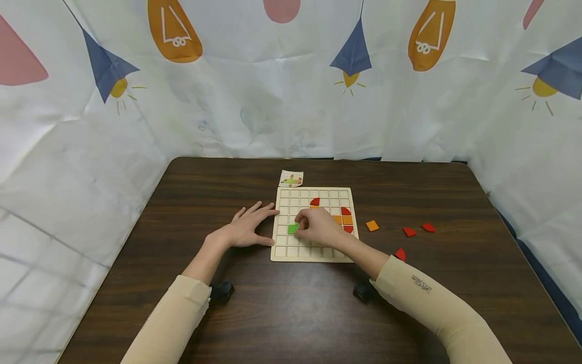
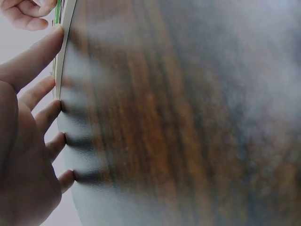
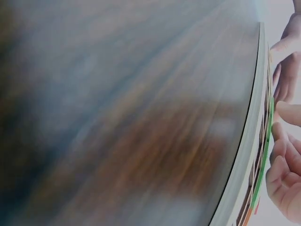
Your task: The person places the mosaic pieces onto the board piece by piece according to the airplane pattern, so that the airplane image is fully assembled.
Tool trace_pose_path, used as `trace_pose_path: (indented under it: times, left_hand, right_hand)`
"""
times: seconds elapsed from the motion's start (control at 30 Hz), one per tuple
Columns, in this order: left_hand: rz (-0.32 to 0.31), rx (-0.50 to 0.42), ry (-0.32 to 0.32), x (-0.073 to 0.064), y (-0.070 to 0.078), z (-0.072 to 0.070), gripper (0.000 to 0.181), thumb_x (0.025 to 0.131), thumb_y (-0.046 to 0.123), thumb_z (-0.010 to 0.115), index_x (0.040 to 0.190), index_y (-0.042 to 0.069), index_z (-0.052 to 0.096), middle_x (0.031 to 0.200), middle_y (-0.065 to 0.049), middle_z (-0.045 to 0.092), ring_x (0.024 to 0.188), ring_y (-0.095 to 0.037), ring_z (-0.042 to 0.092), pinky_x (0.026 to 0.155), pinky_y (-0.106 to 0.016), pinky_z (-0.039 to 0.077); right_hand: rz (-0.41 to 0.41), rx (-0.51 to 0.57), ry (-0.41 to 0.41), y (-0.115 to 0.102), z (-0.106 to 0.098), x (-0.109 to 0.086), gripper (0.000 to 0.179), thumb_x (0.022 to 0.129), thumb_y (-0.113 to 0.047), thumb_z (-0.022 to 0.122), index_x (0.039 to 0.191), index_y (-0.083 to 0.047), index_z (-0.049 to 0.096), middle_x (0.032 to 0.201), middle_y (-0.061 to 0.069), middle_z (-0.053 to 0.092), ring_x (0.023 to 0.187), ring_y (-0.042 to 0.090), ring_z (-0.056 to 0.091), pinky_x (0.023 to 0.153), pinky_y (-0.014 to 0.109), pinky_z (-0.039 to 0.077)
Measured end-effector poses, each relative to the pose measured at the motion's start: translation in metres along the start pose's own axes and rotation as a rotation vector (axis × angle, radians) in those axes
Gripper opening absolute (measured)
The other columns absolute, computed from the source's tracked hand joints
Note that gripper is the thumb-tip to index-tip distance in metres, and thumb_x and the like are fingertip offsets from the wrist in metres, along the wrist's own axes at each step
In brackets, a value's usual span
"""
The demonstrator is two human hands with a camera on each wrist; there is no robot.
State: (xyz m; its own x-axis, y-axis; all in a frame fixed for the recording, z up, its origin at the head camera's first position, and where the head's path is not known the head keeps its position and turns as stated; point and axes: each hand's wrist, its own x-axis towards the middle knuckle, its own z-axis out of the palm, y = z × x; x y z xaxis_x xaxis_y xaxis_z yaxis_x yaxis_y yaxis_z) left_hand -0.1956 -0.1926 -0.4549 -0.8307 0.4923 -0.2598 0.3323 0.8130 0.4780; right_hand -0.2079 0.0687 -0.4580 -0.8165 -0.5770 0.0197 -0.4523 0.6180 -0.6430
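Note:
In the head view a pale wooden grid board (image 1: 282, 253) lies on the table. My left hand (image 1: 245, 228) is spread at its left side, with the thumb and a fingertip touching the edge; the left wrist view shows these fingers (image 2: 35, 110) extended. Over the middle of the board, my right hand (image 1: 320, 226) pinches at a green square tile (image 1: 293, 229) with thumb and forefinger. Its other fingers (image 3: 287, 186) are curled in the right wrist view. Red quarter-round pieces (image 1: 315, 201) and orange square tiles (image 1: 347, 220) sit in the grid. My right hand covers part of the board.
A small pattern card (image 1: 291, 178) lies behind the board. To the right are a loose orange tile (image 1: 372, 226) and several loose red pieces (image 1: 409, 232). The dark wooden table (image 1: 291, 313) meets a printed white curtain (image 1: 254, 111) at the back.

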Motion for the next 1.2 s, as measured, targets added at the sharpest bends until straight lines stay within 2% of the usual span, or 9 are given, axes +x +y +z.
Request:
trace_pose_path:
  times: [0.47, 0.7, 0.93, 1.2]
  left_hand:
    - [-0.006, 0.010, 0.002, 0.000, 0.001, -0.001, 0.088, 0.091, 0.053, 0.075, 0.163, 0.024, 0.033, 0.171, -0.004, 0.015, 0.157, -0.030, 0.002, 0.120, -0.064, -0.001]
    - [0.003, 0.000, 0.006, -0.001, 0.001, 0.000, 0.089, 0.091, 0.052, 0.075, 0.163, 0.023, 0.033, 0.171, -0.004, 0.014, 0.157, -0.030, 0.002, 0.120, -0.063, -0.001]
    - [0.008, -0.001, 0.008, -0.001, 0.000, 0.000, 0.089, 0.091, 0.053, 0.075, 0.163, 0.024, 0.033, 0.171, -0.003, 0.014, 0.157, -0.030, 0.001, 0.120, -0.063, -0.001]
    - [0.009, -0.005, 0.012, 0.000, 0.000, 0.001, 0.089, 0.091, 0.053, 0.075, 0.163, 0.024, 0.033, 0.171, -0.004, 0.014, 0.157, -0.030, 0.002, 0.120, -0.063, -0.001]
  right_hand:
    - [-0.047, 0.070, 0.014, 0.020, -0.018, -0.025, 0.017, 0.087, -0.008, 0.081, 0.103, -0.005, 0.073, 0.081, -0.005, 0.065, 0.069, 0.012, 0.057, 0.066, 0.029, 0.049]
    - [-0.028, 0.057, 0.007, 0.031, -0.028, -0.037, 0.015, 0.088, -0.009, 0.079, 0.102, -0.007, 0.073, 0.082, -0.007, 0.064, 0.073, 0.012, 0.058, 0.070, 0.031, 0.051]
    - [-0.050, 0.064, 0.023, 0.042, -0.040, -0.052, 0.015, 0.087, -0.005, 0.078, 0.101, -0.004, 0.073, 0.080, -0.006, 0.063, 0.072, 0.012, 0.058, 0.068, 0.029, 0.053]
    - [0.011, 0.075, 0.016, 0.059, -0.060, -0.070, 0.013, 0.090, -0.006, 0.076, 0.103, -0.006, 0.073, 0.084, -0.005, 0.066, 0.075, 0.014, 0.059, 0.068, 0.030, 0.052]
